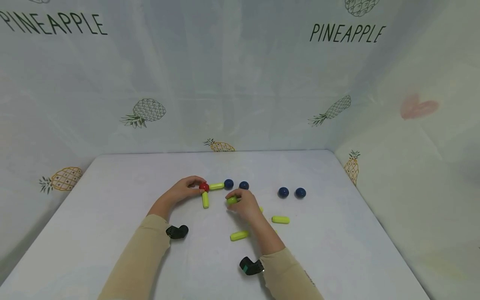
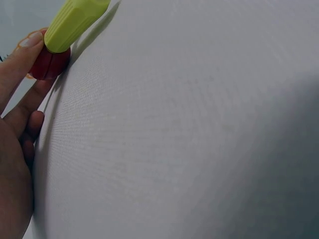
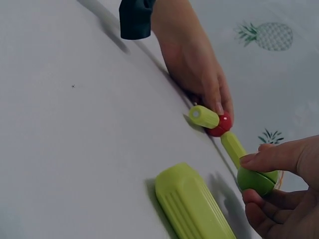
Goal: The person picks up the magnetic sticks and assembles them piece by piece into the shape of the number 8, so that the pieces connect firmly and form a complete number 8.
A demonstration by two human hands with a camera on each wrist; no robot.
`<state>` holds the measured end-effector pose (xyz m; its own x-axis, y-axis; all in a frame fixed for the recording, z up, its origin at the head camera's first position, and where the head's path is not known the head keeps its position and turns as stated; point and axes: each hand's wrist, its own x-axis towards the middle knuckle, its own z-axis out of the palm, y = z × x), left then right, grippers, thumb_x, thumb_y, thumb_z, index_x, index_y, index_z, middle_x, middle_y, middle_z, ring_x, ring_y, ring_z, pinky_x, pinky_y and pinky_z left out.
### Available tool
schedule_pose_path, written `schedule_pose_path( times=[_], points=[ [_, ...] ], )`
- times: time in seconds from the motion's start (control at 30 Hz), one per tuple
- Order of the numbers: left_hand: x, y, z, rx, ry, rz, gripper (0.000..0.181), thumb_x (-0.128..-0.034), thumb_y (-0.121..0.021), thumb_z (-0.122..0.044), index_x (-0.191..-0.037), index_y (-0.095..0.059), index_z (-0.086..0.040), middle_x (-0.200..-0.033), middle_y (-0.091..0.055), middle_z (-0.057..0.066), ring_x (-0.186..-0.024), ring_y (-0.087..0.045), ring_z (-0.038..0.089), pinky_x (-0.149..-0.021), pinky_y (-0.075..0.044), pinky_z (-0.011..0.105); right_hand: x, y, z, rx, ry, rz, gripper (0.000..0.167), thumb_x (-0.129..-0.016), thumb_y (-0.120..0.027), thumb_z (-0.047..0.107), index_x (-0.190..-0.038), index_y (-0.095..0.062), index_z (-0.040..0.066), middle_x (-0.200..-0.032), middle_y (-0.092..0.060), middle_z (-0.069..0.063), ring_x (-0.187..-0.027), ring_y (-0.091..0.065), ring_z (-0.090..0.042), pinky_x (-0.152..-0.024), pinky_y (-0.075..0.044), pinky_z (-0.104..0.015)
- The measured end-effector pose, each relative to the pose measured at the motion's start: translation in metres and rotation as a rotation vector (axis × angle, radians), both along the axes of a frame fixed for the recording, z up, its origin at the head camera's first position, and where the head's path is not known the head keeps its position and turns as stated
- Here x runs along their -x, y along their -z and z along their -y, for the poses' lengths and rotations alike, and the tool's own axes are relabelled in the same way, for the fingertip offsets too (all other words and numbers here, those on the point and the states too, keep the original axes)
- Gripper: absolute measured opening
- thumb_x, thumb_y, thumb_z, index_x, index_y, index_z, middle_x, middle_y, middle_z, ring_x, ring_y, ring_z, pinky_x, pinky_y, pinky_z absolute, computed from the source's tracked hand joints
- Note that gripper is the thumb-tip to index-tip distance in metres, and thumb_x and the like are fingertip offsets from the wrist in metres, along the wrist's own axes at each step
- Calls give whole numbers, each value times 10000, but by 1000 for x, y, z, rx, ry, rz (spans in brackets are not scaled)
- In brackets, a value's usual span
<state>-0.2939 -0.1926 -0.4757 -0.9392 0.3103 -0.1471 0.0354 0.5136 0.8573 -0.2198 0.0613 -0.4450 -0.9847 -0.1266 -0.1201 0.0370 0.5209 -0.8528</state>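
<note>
My left hand (image 1: 183, 190) pinches a red ball (image 1: 204, 187) between thumb and fingers. Two yellow-green rods meet this ball: one rod (image 1: 216, 186) points right, the other rod (image 1: 205, 201) toward the front. In the left wrist view, the front rod (image 2: 75, 24) juts out from the red ball (image 2: 49, 65). A green ball (image 1: 232, 200) with a seam is pinched by my right hand (image 1: 245, 206), to the right of the red ball. From the right wrist, the green ball (image 3: 256, 180) overlaps the end of a rod (image 3: 232, 148); whether they touch I cannot tell.
Blue balls lie behind the hands, one (image 1: 228, 184) by the rod's end, another (image 1: 244, 185) behind the right hand. Two more, a blue ball (image 1: 283, 192) and its neighbour (image 1: 300, 193), sit farther right. Loose rods (image 1: 280, 219) lie around the right forearm, some partly hidden.
</note>
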Motion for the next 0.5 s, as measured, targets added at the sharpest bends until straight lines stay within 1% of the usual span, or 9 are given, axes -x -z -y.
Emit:
schedule_pose_path(
  times=[0.2,0.43,0.5],
  points=[
    [2,2,0,14,-6,10,401,-876,-740,-281,-1239,-632,-150,-1300,-582,82,-1313,-405,312,-1108,-268,511,-3,-1,7,1,-35,-7,207,-772,-790,11,-934,-735,127,-1028,-618,-49,-911,-547,-221,-775,-492,-355],
    [2,1,1,7,14,-18,387,-890,-723,-242,-1245,-628,-120,-1293,-590,99,-1300,-419,313,-1103,-281,494,-5,0,15,-4,-62,-8,200,-775,-795,18,-936,-735,121,-998,-626,-19,-887,-540,-201,-781,-473,-354],
    [2,2,0,9,9,-13,384,-889,-726,-245,-1243,-631,-132,-1291,-589,89,-1298,-421,302,-1104,-282,489,-5,-1,16,-7,-64,-3,196,-778,-794,24,-930,-736,133,-996,-628,-13,-884,-538,-201,-780,-472,-352]
  ],
)
